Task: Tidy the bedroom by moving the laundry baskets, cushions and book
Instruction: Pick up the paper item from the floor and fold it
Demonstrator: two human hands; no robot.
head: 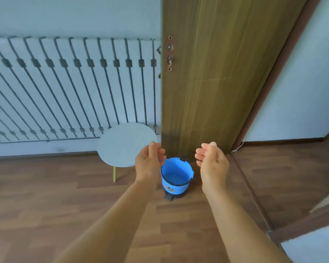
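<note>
Head view showed us the bin [176, 175] upright on the floor against the door [217, 73]. Our left hand [149, 164] and right hand [212, 164] flanked it, cupped and empty. We judged it light, stiff plastic, best gripped by the rim.

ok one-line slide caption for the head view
Both hands, left and right, open above a small blue bin beside a round white stool.

Bin [177, 176] on the floor [65, 196], in front of the door [217, 82]. Round stool [126, 145] just left of it, railing [65, 88] behind.
</note>
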